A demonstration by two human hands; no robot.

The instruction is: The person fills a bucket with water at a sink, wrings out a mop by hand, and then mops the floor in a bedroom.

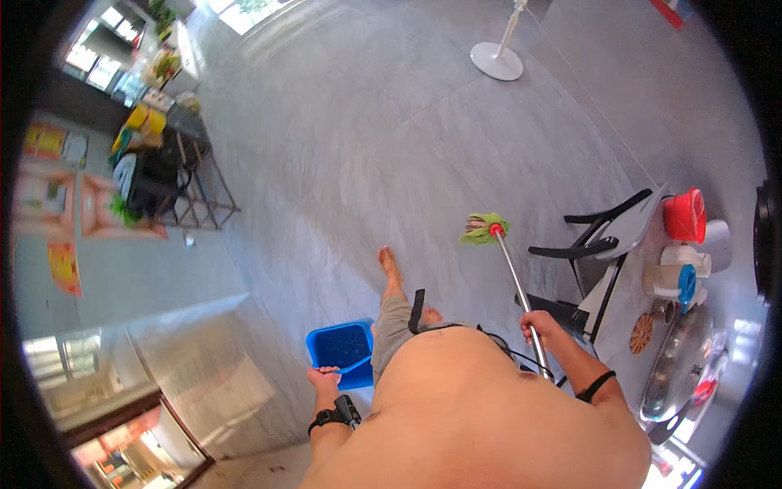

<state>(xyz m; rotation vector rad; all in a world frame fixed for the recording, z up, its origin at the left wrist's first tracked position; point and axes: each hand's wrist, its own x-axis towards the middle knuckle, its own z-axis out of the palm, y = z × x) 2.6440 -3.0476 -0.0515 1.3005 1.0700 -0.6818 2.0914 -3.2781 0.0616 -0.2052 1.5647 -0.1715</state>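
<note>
Head view: right hand point(542, 326) fingers wrapped tight round metal mop handle point(515, 281), green mop head point(484, 228) out ahead on grey floor point(391, 147). Pole looks stiff and light, head soft and floppy; grip mid-shaft seems best. Left hand point(324, 380) fingers curled over rim of blue bucket point(342, 349), near left; probably light plastic, sloshy if filled. Right side cluttered: black chair point(603, 236), red bucket point(684, 216), pots. White fan base point(497, 61) far. Bare foot point(391, 269) just beside mop path.
</note>
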